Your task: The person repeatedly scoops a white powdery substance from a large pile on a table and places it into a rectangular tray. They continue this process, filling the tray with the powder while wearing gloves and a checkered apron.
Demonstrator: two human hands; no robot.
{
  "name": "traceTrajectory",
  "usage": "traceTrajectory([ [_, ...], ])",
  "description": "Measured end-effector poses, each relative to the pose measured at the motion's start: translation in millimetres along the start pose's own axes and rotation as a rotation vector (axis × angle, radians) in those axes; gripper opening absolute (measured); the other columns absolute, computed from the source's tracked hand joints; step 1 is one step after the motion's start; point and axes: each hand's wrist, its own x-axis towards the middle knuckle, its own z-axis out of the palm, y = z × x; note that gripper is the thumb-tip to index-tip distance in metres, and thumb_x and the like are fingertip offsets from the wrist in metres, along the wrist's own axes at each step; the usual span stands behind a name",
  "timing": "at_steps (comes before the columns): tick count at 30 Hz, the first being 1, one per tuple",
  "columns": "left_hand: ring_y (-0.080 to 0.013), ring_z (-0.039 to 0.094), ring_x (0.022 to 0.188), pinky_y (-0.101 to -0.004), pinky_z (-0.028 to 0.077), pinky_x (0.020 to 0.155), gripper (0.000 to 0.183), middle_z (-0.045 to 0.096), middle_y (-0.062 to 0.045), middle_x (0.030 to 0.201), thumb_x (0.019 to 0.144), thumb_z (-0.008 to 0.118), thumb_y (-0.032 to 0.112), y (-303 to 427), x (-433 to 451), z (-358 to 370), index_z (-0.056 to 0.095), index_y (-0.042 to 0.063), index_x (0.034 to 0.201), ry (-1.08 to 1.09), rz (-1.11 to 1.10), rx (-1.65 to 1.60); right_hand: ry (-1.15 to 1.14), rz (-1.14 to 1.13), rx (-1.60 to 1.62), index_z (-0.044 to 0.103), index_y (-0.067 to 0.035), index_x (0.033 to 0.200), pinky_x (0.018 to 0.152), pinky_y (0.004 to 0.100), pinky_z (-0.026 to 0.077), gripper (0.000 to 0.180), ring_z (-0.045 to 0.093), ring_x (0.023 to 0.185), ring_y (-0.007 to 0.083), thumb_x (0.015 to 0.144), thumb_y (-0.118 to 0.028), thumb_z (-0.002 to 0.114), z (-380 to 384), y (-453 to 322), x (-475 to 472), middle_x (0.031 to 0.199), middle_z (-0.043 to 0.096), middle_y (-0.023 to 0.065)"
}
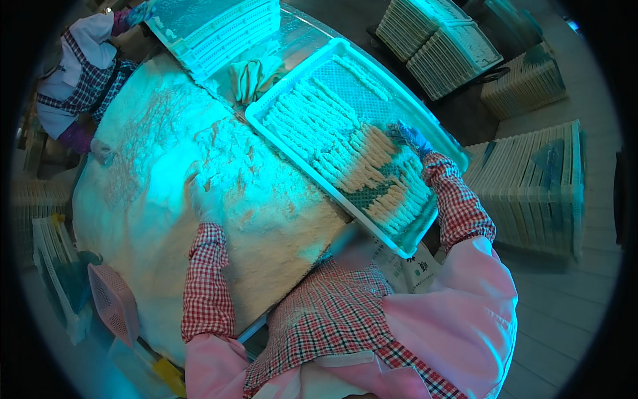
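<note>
My left hand (204, 199), gloved and dusted white, rests in a broad heap of white powdery coating (164, 239) spread over the table; whether its fingers hold anything cannot be told. My right hand (411, 137), in a blue glove, is at the right side of a shallow plastic tray (319, 182), over or beside the coated strips; its fingers are partly hidden. Rows of powder-coated food strips (309, 124) lie side by side on the tray's mesh bottom, with a smaller group (398, 204) nearer me. Several coated pieces (244, 154) lie in the powder beyond my left hand.
A co-worker (84, 70) stands at the far left, one hand at the powder. Stacked trays (224, 40) and a crumpled cloth (254, 77) are at the table's back. More tray stacks (523, 194) stand right; a pink perforated basket (114, 304) is at lower left.
</note>
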Motion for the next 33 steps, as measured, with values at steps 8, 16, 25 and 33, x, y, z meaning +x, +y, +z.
traceTrajectory([
  [8, -0.0259, 0.063, 0.076, -0.0378, 0.049, 0.067, 0.020, 0.064, -0.013, 0.080, 0.087, 0.055, 0.029, 36, -68, -85, 0.061, 0.012, 0.094, -0.324, 0.125, 0.432, 0.254, -0.109, -0.210, 0.043, -0.007, 0.139, 0.058, 0.0293, 0.046, 0.044, 0.061, 0.068, 0.0150, 0.098, -0.023, 0.045, 45, 22, 16, 0.086, 0.068, 0.0103],
  [16, -0.0277, 0.064, 0.085, -0.0413, 0.048, 0.074, 0.037, 0.065, -0.015, 0.089, 0.084, 0.060, 0.039, 15, -114, -137, 0.061, 0.011, 0.108, -0.368, -0.092, 0.547, -0.311, -0.705, -0.262, 0.031, -0.012, 0.146, 0.084, 0.0326, 0.045, 0.069, 0.058, 0.097, 0.0182, 0.080, 0.007, 0.042, 282, -60, -54, 0.115, 0.061, 0.0100],
  [25, -0.0285, 0.061, 0.096, -0.0409, 0.048, 0.083, 0.043, 0.063, -0.016, 0.107, 0.086, 0.060, 0.042, -4, -115, -97, 0.060, 0.010, 0.115, -0.147, 0.062, 0.576, -0.290, -0.977, -1.159, 0.056, -0.015, 0.123, 0.070, 0.0429, 0.049, 0.040, 0.056, 0.091, 0.0320, 0.084, -0.026, 0.061, 416, -32, -77, 0.102, 0.058, 0.0141],
  [33, -0.0282, 0.061, 0.096, -0.0370, 0.049, 0.082, 0.032, 0.064, -0.012, 0.106, 0.089, 0.056, 0.014, 10, -119, -132, 0.059, 0.011, 0.120, -0.423, 0.388, 0.277, -0.124, -0.925, -0.920, 0.054, -0.018, 0.129, 0.080, 0.0413, 0.049, 0.058, 0.056, 0.097, 0.0318, 0.074, -0.001, 0.057, 379, -54, -92, 0.112, 0.059, 0.0126],
])
